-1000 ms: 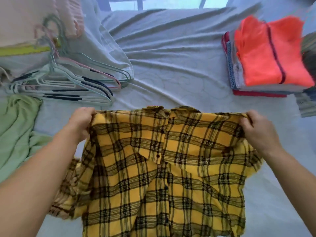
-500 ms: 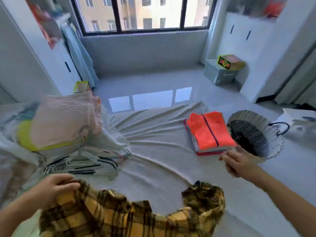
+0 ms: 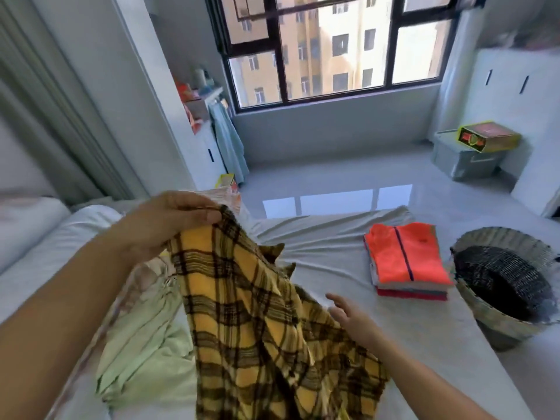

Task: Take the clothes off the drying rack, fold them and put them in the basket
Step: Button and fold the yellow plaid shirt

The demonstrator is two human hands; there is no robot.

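My left hand [image 3: 169, 219] grips the top edge of a yellow and black plaid shirt [image 3: 257, 328] and holds it up over the bed, so the cloth hangs down toward me. My right hand [image 3: 348, 316] is open with fingers spread, lying against the shirt's right edge low over the sheet. A folded stack topped by an orange garment [image 3: 406, 259] sits on the bed to the right. The woven basket [image 3: 472, 301] stands at the bed's right edge, dark inside.
A light green garment [image 3: 139, 334] lies crumpled on the bed under my left arm. The grey sheet [image 3: 327, 237] is wrinkled between shirt and stack. Beyond the bed are bare floor, a grey storage box [image 3: 460, 162] with a carton on it, and white cabinets.
My left hand has lifted the plaid shirt high, so it hangs instead of lying bunched. My right hand dropped from near the stack to the shirt's edge. The view tilted up.
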